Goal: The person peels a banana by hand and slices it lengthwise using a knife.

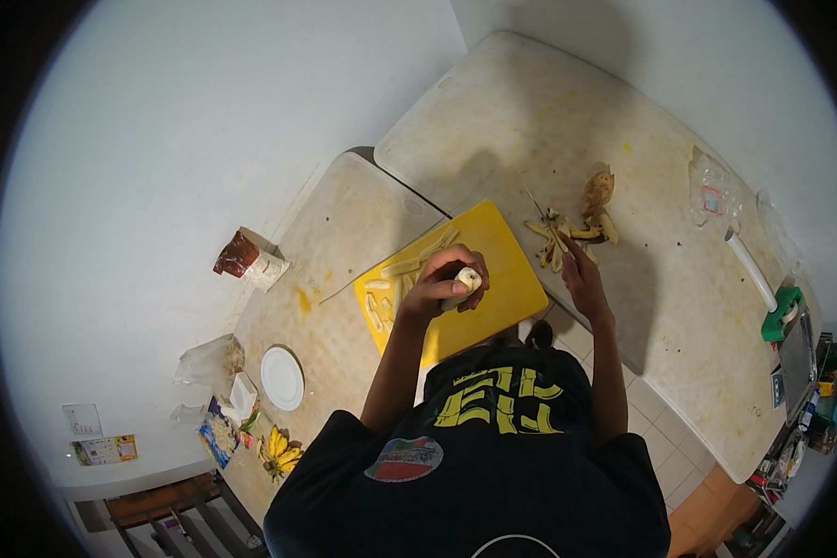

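Note:
My left hand point(450, 286) is closed around a peeled banana point(469, 278), above a yellow cutting board point(509, 279). Lengthwise pieces of banana point(399, 268) lie on the left part of the board, some of them hidden behind my left hand and forearm. My right hand point(586, 282) grips a knife point(545, 217) over the table at the right, its blade pointing up and away from me. Under and beside the blade lie banana peels point(589, 234), with a brownish root-shaped or peel-like item point(598, 190) just behind them.
A white plate point(282, 379), a bunch of yellow bananas point(279, 452) and a clear bag point(213, 359) are at the left. A brown-and-white package point(251, 261) stands by the wall. At the right are a green tape dispenser point(781, 314), a metal tray point(798, 366) and plastic bags point(713, 192).

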Motion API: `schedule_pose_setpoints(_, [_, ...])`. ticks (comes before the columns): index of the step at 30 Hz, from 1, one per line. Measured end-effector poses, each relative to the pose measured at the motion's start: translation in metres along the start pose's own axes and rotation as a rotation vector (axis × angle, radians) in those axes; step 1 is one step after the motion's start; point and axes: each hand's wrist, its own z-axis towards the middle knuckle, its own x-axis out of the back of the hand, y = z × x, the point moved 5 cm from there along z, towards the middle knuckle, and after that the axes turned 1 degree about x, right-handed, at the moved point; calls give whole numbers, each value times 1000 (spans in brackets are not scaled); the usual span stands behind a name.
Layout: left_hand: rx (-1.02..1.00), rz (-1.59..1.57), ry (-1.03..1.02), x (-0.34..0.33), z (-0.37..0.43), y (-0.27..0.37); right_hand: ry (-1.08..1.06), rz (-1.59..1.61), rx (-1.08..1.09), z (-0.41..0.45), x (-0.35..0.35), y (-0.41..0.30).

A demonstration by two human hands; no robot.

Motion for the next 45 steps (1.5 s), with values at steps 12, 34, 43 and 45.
schedule_pose_setpoints(12, [-66, 120, 37, 9, -3, 17, -197, -151, 240, -49, -11, -133])
schedule_pose_setpoints(34, [-262, 157, 35, 15, -5, 32, -222, -179, 252, -62, -10, -126])
schedule_pose_setpoints(43, [-241, 337, 159, 21, -9, 32, -213, -162, 247, -63, -13, -124])
schedule_pose_setpoints(45, [-227, 336, 168, 22, -10, 31, -215, -155, 243, -63, -14, -121])
